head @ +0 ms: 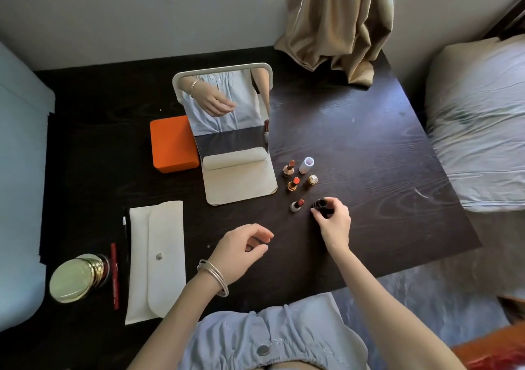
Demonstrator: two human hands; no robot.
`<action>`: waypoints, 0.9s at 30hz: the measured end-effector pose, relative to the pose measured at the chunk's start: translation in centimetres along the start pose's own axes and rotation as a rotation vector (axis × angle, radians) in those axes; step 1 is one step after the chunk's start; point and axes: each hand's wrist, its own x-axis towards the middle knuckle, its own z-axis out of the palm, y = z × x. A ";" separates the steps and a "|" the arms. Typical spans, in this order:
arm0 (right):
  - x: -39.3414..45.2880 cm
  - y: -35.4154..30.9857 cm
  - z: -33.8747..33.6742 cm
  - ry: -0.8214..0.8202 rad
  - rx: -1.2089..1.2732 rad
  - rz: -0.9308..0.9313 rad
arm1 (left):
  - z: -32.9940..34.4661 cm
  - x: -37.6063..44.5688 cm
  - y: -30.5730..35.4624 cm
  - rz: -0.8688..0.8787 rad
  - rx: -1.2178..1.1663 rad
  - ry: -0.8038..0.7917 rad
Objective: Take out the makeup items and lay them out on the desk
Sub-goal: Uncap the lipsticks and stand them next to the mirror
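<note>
- My right hand (332, 222) pinches a black lipstick cap (322, 205) with fingers curled round it, standing it on the desk (369, 142) just beside the silver-based lipstick (297, 205), so cap and stick pair up, I judge.
- My left hand (241, 249) hovers over the desk, fingers loosely curled and holding nothing.
- Two more open lipsticks (289, 168) (293, 184) stand upright in a column, with a white cap (306, 165) and a gold cap (312, 180) each to its right; upright keeps them from rolling.
- The white pouch (156, 261) lies flat with its flap snapped down; I cannot tell what remains inside.
- A red pencil (114, 276) and a gold-lidded jar (76, 278) sit left of the pouch.
- The orange box (173, 144) is closed behind the mirror (227, 114); its contents are hidden.
</note>
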 end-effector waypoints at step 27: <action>0.3 0.8 0.3 -0.066 -0.016 -0.050 | 0.1 0.5 -0.8 -0.093 0.015 0.025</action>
